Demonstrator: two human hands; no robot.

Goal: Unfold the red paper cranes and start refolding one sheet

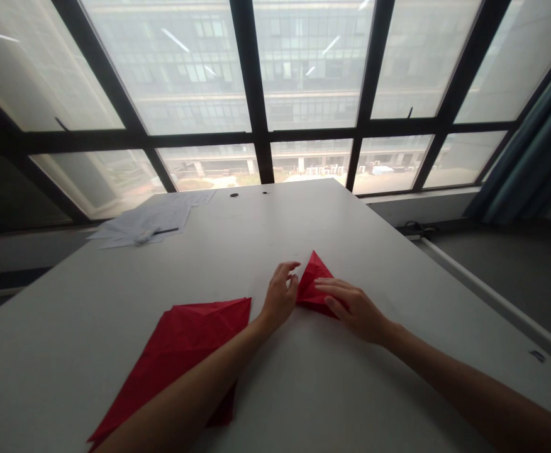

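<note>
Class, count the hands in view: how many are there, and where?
2: the left hand is at the left edge of the small red folded paper; the right hand rests on it. No others show.

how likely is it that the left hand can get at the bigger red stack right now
Probably yes: the left hand is just past the near corner of the bigger red stack, and nothing visible blocks the way, though the left forearm covers part of it.
</note>
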